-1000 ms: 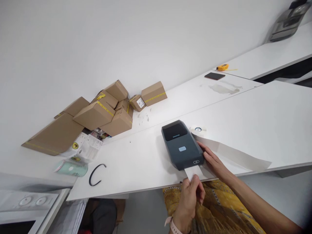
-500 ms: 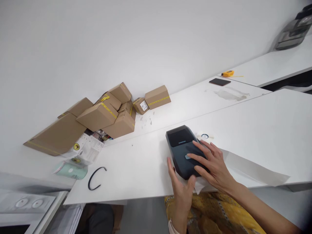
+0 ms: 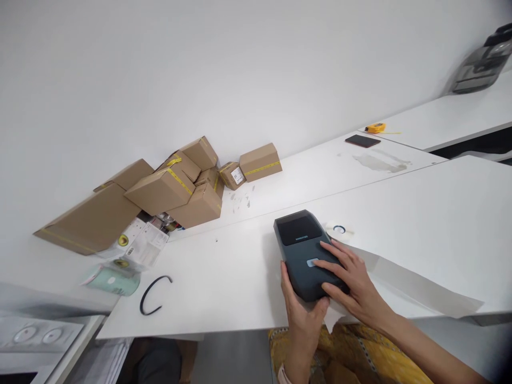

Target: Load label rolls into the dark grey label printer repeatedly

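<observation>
A dark blue boxy device (image 3: 294, 261) with a black window and a small pale button lies at the front of the white table. Its exact kind I cannot tell. My left hand (image 3: 301, 320) holds its lower left corner, fingers along the left side and thumb at the near edge. Spread fingers of my right hand (image 3: 352, 280) rest over its right side, the index fingertip at the button's right edge. Beneath my right hand a long white paper strip (image 3: 420, 282) reaches out to the right; a torn-looking white piece (image 3: 333, 317) shows below the device.
Cardboard boxes (image 3: 160, 189) are piled at the back left. A black curved band (image 3: 146, 296) and a mint-green pouch (image 3: 114, 280) lie at the left. Behind my right hand is a small white roll (image 3: 339, 229). Farther back are a phone (image 3: 363, 140) and a yellow tape measure (image 3: 376, 128).
My left hand has closed in against the device's corner. My right index fingertip has slid rightward, showing more of the pale button. The view has shifted slightly.
</observation>
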A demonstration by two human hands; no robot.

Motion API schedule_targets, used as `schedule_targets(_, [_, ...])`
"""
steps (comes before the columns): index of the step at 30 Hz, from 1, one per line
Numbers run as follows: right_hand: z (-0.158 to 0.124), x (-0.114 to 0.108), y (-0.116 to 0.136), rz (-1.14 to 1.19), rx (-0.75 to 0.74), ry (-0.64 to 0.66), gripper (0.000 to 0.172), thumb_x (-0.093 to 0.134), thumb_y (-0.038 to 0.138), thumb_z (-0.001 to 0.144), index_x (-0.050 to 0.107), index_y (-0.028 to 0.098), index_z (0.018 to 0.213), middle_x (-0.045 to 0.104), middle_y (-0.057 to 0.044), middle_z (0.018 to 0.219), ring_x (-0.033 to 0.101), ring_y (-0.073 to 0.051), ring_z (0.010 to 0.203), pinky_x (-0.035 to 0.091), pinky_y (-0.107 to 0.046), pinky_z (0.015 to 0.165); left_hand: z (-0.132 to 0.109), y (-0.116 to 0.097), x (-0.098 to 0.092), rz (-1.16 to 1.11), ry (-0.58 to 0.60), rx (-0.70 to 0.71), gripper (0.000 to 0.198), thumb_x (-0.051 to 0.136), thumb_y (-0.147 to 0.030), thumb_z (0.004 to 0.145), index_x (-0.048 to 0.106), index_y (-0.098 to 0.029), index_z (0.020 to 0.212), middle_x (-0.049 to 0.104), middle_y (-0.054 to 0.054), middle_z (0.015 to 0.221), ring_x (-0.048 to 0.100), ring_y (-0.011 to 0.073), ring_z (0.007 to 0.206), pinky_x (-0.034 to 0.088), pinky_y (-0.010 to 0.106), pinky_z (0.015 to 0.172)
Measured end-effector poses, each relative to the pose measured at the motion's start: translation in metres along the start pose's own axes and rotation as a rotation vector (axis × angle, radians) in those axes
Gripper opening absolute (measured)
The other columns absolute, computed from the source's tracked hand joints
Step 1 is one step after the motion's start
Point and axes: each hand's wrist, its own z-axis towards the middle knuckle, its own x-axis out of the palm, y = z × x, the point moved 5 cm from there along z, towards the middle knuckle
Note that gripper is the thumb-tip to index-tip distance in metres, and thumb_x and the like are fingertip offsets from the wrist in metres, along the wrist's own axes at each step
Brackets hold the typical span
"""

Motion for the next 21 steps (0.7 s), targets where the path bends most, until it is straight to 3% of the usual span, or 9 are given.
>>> schedule_targets(4, [-0.015, 0.0, -0.007, 0.239, 0.221, -0.024, 0.054, 0.051, 0.042, 0.1, 0.039, 0.042, 0.152, 0.027, -0.002, 0.168, 0.029, -0.034, 0.152, 0.038, -0.054, 0.115, -0.001, -0.011, -0.009, 0.043, 0.04, 0.077, 0.094, 0.075, -0.039, 0.084, 0.023, -0.021, 0.161, 0.025, 0.017, 0.168, 0.028, 0.0331, 0.154, 0.036, 0.043, 0.122])
schedule_targets(6, [-0.018, 0.0, -0.009, 0.311, 0.321, -0.038, 0.056, 0.047, 0.042, 0.102, 0.032, 0.042, 0.156, 0.024, -0.001, 0.169, 0.026, -0.031, 0.154, 0.035, -0.052, 0.119, 0.0, -0.018, -0.013, 0.072, 0.056, 0.073, 0.089, 0.07, -0.038, 0.089, 0.022, -0.023, 0.162, 0.024, 0.015, 0.169, 0.025, 0.0315, 0.155, 0.035, 0.042, 0.123])
schedule_targets(9, [-0.007, -0.004, -0.008, 0.348, 0.321, -0.041, 0.054, 0.043, 0.043, 0.103, 0.032, 0.041, 0.156, 0.026, 0.0, 0.169, 0.026, -0.028, 0.154, 0.03, -0.048, 0.123, 0.004, -0.027, -0.017, 0.042, 0.055, 0.082, 0.071, 0.054, -0.043, 0.099, 0.025, -0.025, 0.161, 0.024, 0.011, 0.17, 0.024, 0.0275, 0.156, 0.035, 0.038, 0.123])
schedule_targets(13, [0.032, -0.016, -0.007, 0.299, 0.173, -0.049, 0.053, 0.039, 0.043, 0.104, 0.033, 0.038, 0.156, 0.031, -0.002, 0.166, 0.031, -0.028, 0.152, 0.029, -0.048, 0.124, 0.022, -0.04, -0.022, -0.042, -0.012, 0.095, 0.06, 0.041, -0.05, 0.103, 0.034, -0.026, 0.158, 0.031, 0.008, 0.168, 0.029, 0.0234, 0.154, 0.036, 0.034, 0.122])
schedule_targets(17, [0.086, -0.026, -0.002, 0.235, 0.013, -0.109, 0.051, 0.041, 0.045, 0.103, 0.039, 0.032, 0.153, 0.044, -0.008, 0.158, 0.042, -0.03, 0.144, 0.035, -0.051, 0.118, 0.057, -0.051, -0.027, -0.139, -0.129, 0.114, 0.056, 0.041, -0.053, 0.103, 0.044, -0.024, 0.15, 0.047, 0.011, 0.158, 0.044, 0.0226, 0.146, 0.04, 0.035, 0.118])
schedule_targets(21, [0.139, -0.028, 0.0, 0.201, 0.063, -0.18, 0.048, 0.041, 0.049, 0.101, 0.051, 0.026, 0.143, 0.061, -0.011, 0.141, 0.057, -0.03, 0.129, 0.044, -0.05, 0.109, 0.097, -0.04, -0.026, 0.002, -0.184, 0.044, 0.046, 0.055, -0.046, 0.097, 0.055, -0.02, 0.134, 0.063, 0.015, 0.139, 0.059, 0.0248, 0.13, 0.046, 0.038, 0.108])
